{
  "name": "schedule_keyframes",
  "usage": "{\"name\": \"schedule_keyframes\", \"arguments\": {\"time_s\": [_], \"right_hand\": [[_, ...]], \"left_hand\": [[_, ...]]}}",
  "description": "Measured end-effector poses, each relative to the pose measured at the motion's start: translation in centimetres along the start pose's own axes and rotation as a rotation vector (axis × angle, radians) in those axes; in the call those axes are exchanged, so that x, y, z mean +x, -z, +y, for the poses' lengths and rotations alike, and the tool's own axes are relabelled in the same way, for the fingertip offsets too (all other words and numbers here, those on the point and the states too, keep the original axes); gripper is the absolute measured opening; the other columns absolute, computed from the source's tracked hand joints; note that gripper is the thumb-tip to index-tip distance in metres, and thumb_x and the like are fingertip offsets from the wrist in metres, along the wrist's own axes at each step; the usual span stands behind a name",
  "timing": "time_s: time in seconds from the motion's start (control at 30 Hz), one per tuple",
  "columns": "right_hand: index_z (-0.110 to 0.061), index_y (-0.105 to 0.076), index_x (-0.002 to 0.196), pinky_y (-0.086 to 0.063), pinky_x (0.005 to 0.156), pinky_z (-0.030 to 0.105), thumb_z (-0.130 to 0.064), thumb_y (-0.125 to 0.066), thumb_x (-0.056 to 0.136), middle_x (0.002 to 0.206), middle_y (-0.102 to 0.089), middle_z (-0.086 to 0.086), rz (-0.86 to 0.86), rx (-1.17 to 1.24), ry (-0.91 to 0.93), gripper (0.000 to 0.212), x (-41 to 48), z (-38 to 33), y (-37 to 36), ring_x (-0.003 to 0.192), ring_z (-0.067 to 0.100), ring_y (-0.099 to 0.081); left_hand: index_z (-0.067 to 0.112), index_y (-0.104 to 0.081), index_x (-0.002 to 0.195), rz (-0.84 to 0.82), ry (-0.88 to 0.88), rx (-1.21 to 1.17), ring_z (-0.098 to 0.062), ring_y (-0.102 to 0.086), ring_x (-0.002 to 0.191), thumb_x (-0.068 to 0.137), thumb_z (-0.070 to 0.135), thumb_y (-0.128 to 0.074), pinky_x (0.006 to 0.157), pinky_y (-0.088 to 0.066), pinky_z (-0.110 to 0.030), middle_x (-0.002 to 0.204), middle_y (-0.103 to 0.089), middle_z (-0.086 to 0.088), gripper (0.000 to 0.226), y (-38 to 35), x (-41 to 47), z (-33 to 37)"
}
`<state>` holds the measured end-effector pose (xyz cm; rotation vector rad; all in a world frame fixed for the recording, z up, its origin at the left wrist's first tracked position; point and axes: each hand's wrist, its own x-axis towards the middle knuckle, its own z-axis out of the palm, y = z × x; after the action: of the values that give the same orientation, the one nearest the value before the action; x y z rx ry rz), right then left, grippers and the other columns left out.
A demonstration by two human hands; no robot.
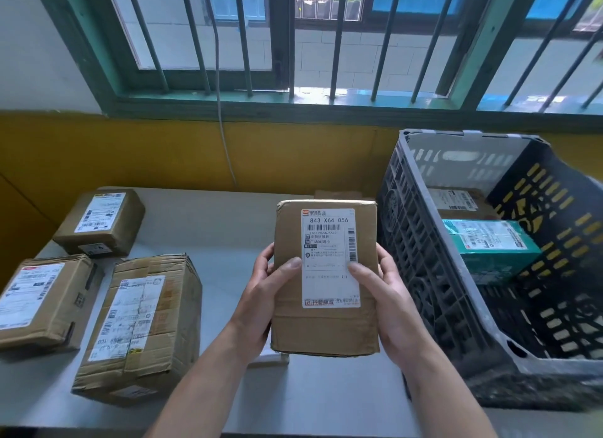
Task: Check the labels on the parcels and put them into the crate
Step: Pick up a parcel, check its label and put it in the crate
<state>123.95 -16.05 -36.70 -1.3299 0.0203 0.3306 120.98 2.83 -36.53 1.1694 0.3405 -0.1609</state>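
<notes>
Left hand [261,294] and right hand [388,294] gripped, fingers curled, the sides of a stiff, probably light cardboard parcel [326,326], thumbs on its label [329,258], above the table [228,229] beside the crate [424,242].

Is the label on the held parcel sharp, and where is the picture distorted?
Head view: the label on the held parcel is sharp, its large code readable, the small print not; the window bars fan out and the crate rim bows from wide-angle distortion; the crate's near corner is blurred.
</notes>
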Motion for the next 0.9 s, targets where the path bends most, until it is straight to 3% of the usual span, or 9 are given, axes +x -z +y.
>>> {"name": "schedule_keyframes", "arguments": {"time_s": [0.27,0.43,0.57,0.7,0.9], "right_hand": [[-0.032,-0.043,0.145,-0.052,0.103,0.053,-0.032,-0.074,0.077,0.124,-0.072,0.0,0.02,0.008,-0.023,0.075,-0.1,0.7,-0.1,0.115,0.023,-0.069],[-0.034,-0.043,0.144,-0.059,0.087,0.04,-0.034,-0.072,0.078,0.119,-0.073,-0.003,0.06,-0.021,0.024,0.073,0.2,0.6,-0.1,0.11,0.019,-0.071],[-0.035,-0.045,0.143,-0.058,0.093,0.046,-0.034,-0.073,0.077,0.121,-0.072,-0.002,0.054,-0.043,0.022,0.072,0.2,0.7,-0.2,0.11,0.02,-0.071],[-0.033,-0.048,0.141,-0.056,0.096,0.047,-0.036,-0.071,0.079,0.12,-0.073,0.0,0.049,-0.043,0.004,0.067,0.4,0.7,-0.7,0.111,0.021,-0.071],[-0.036,-0.053,0.138,-0.058,0.089,0.041,-0.035,-0.071,0.086,0.114,-0.075,-0.005,0.123,-0.051,0.033,0.055,0.7,0.4,-1.1,0.106,0.018,-0.072]], "left_hand": [[0.027,-0.052,0.137,0.054,0.002,0.002,-0.03,-0.072,0.112,0.075,0.042,-0.074,0.092,-0.059,-0.05,0.129,-0.071,-0.01,0.067,0.5,0.4,-0.2],[0.026,-0.052,0.139,0.037,0.018,0.014,-0.031,-0.074,0.107,0.077,0.044,-0.072,0.077,-0.063,-0.044,0.13,-0.069,-0.012,0.068,0.4,0.1,-0.4],[0.028,-0.05,0.141,0.013,0.017,0.023,-0.029,-0.073,0.11,0.083,0.052,-0.075,0.086,-0.063,-0.047,0.126,-0.073,-0.009,0.067,0.2,0.2,0.1],[0.031,-0.055,0.139,0.046,-0.016,0.048,-0.028,-0.074,0.106,0.081,0.049,-0.068,0.076,-0.064,-0.041,0.123,-0.074,-0.008,0.062,0.0,0.4,0.5],[0.036,-0.061,0.134,0.043,-0.048,0.094,-0.019,-0.077,0.099,0.101,0.04,-0.055,0.076,-0.063,-0.033,0.111,-0.079,0.002,0.034,-0.5,0.4,0.5]]}}
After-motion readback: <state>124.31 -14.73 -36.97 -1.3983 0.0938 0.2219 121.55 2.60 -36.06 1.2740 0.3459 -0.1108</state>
